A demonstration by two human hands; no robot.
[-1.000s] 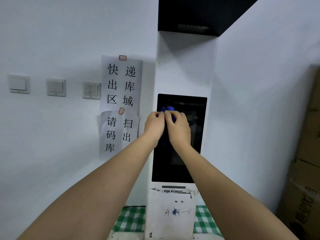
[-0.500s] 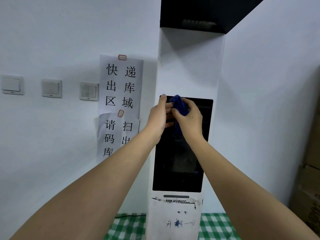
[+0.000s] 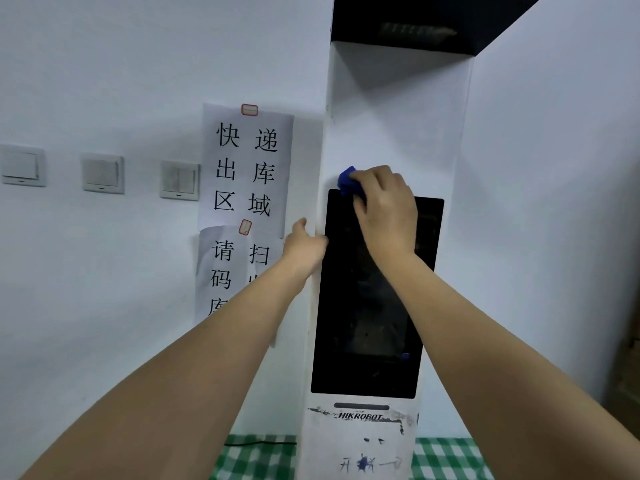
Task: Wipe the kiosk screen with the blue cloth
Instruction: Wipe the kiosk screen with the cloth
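Half a second ago both hands were bunched together on the cloth near the top of the screen; since then the left hand (image 3: pixel 304 245) has let go and dropped to the kiosk's left edge, where it rests with its grip loose and holding nothing. The right hand (image 3: pixel 384 209) has carried the blue cloth (image 3: pixel 350 183) up to the top left corner of the kiosk screen (image 3: pixel 367 306), its grip clenched around the wad, with only a blue tip poking out past the fingers over the white casing.

The cloth looks light, soft and limp, so it should crush into whatever shape the palm gives it; a flat palm spreading it against the glass would probably cover more than a tight ball. The screen is a stiff, smooth, glossy panel set in an upright white kiosk (image 3: pixel 394 126), likely slick under cloth and best pressed only moderately. Most of the dark glass below the hand looks yet to be wiped.
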